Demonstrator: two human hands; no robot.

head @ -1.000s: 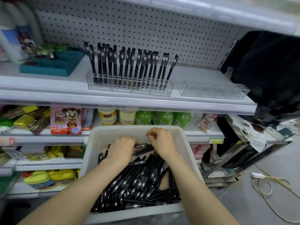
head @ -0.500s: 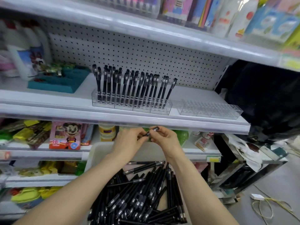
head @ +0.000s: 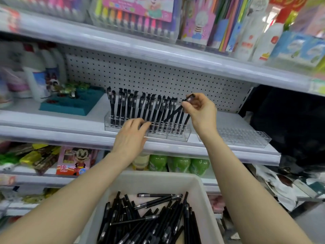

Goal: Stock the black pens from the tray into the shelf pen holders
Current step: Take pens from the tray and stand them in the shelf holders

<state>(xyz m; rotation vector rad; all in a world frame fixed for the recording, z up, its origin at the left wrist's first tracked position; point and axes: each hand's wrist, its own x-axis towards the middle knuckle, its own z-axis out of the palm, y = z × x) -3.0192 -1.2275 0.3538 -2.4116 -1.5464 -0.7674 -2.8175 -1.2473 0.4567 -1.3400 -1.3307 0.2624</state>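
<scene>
- right hand [head: 200,110] is up at the right end of the pen row, thumb and fingertips pinching one black pen [head: 173,112] near its cap end
- that pen is tilted, cap up-right, tip down-left across the standing pens; the tip gets lost among them, so can't tell if it's in a slot
- left hand [head: 131,136] is palm down with fingers nearly straight, tips resting on the front top edge of the clear pen holder [head: 177,136]; nothing seen in its grasp
- left fingers cover the lower barrels of a few pens and part of the holder's front wall
- standing pens [head: 140,106] fill that holder almost end to end, mostly upright, a few leaning right
- second clear holder [head: 246,138] sits just beside it on the right, on the same shelf [head: 52,136]; no pens in it, far end cut by the shelf's dark side
- white tray [head: 198,187] is low centre between the forearms; its near edge is cut off by the frame
- loose black pens [head: 149,222] are piled in it, crossing each other; count not readable
- teal tray [head: 70,106] is left of the holder; small items on it are too blurred to name
- bottles [head: 40,81] at far left are motion-smeared
- dark mass at right [head: 290,120]: can't make out what it is
</scene>
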